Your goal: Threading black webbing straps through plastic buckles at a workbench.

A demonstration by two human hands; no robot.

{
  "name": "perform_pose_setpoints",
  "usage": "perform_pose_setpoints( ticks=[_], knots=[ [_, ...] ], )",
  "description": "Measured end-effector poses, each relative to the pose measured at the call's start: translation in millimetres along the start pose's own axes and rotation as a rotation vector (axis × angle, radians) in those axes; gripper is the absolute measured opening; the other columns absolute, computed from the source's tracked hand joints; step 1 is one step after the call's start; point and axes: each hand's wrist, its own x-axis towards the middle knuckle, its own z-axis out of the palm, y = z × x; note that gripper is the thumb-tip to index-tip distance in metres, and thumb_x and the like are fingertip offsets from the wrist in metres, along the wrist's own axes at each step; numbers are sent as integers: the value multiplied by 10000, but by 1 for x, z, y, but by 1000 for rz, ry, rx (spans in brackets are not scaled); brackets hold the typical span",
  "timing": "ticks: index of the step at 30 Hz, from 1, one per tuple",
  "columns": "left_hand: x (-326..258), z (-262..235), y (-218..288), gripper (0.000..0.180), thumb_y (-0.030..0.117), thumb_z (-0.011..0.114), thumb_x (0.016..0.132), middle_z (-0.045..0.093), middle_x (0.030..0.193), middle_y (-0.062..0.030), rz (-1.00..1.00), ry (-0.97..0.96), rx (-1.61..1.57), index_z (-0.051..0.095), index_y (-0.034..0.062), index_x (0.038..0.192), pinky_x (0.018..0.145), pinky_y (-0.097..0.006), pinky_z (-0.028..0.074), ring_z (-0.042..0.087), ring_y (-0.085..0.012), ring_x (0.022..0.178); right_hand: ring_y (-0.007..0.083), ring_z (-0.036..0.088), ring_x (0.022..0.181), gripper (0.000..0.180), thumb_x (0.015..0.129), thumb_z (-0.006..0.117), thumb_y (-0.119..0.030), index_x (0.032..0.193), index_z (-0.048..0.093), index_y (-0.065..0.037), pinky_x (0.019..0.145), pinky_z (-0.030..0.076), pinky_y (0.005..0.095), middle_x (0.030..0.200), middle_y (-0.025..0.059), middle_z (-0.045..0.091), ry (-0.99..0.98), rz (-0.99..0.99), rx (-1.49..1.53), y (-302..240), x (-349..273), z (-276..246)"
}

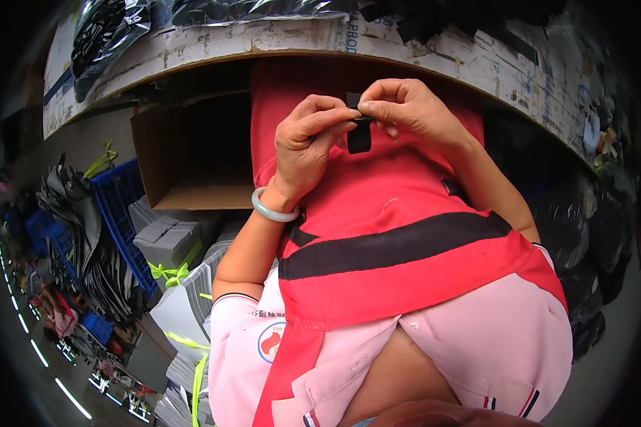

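Above my lap, both hands pinch a short black strap (360,139), which seems to be fabric. Its lower end hangs below the fingers against my red apron (406,174); a small grey piece shows above them. My left hand (305,139), with a pale bangle (267,208) on its wrist, grips the strap from the left between thumb and forefinger. From the right, my right hand (414,107) holds it with thumb and forefinger, the fingertips of both hands almost touching. The fingers partly hide the strap's middle.
A worktable with a worn whitish top (214,44) lies ahead, with plastic-bagged black pieces (110,39) on it. An open cardboard box (192,197) sits below its edge. At left stand blue crates (121,206) and grey stacks (167,242) tied with yellow-green strips. Dark bags (563,235) fill the right.
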Motion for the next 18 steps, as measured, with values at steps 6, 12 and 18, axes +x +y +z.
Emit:
perform_pose_setpoints(
  ticks=[6, 12, 18],
  knots=[
    [1, -1, 8, 217, -122, 656, 818, 572, 995, -64, 58, -52, 37, 718, 12, 977, 573, -202, 505, 609, -101, 751, 53, 562, 791, 102, 898, 687, -121, 909, 658, -24, 731, 474, 216, 895, -17, 605, 189, -280, -90, 6, 3, 3],
    [0, -1, 11, 220, -114, 673, 805, 576, 970, -57, 42, -52, 45, 721, 23, 970, 576, -207, 488, 605, -105, 760, 64, 592, 819, 149, 876, 706, -108, 969, 622, -27, 761, 493, 218, 899, 2, 636, 195, -244, -44, 4, 4, 5],
    [-15, -26, 42, 215, -78, 712, 768, 606, 896, -78, 48, -80, 325, 712, 20, 960, 653, -256, 484, 608, -157, 750, 63, 585, 818, 161, 873, 695, -71, 970, 567, -54, 762, 486, 213, 887, -9, 603, 172, -204, -93, 9, 13, 15]
  ],
)
